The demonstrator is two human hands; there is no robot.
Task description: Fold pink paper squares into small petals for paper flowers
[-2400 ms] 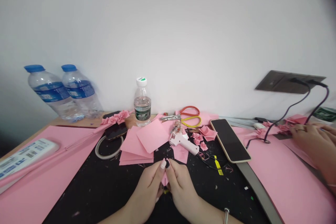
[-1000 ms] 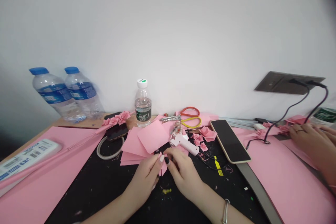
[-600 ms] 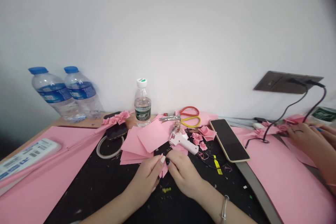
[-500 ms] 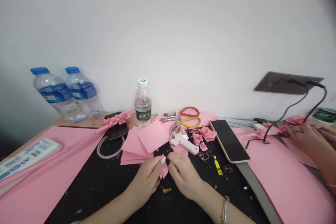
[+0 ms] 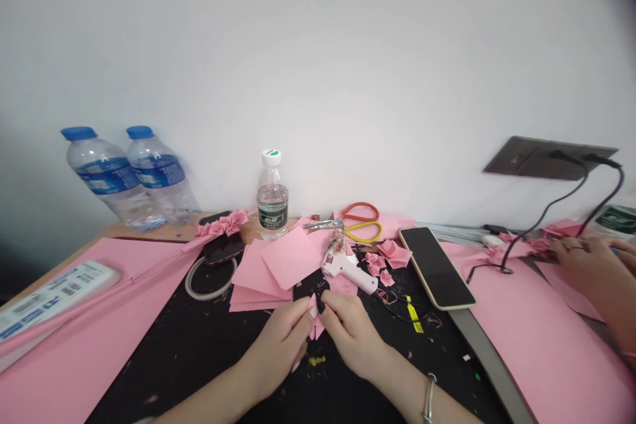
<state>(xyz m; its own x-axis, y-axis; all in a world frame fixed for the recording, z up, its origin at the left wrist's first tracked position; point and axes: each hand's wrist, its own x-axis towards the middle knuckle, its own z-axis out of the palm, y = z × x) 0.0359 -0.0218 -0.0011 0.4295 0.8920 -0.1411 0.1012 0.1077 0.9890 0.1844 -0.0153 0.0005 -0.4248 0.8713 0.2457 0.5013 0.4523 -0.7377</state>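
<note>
My left hand (image 5: 282,344) and my right hand (image 5: 350,332) meet over the black mat (image 5: 199,351), both pinched on a small folded pink paper piece (image 5: 315,324) held between their fingertips. A stack of pink paper squares (image 5: 271,268) lies just beyond my left hand. A white glue gun (image 5: 348,270) rests right behind my right hand. Small folded pink flowers (image 5: 390,253) lie to its right.
Red and yellow scissors (image 5: 355,222), a small water bottle (image 5: 272,197), two large bottles (image 5: 129,175) stand at the back. A phone (image 5: 435,267) lies right of centre. Another person's hands (image 5: 599,271) work on pink sheets (image 5: 536,338) at the right, near plugged cables (image 5: 546,212).
My hands moved away from me toward the paper stack with the pink piece, then drew back slightly. The fingers shifted on the fold. The other person's hands moved a little.
</note>
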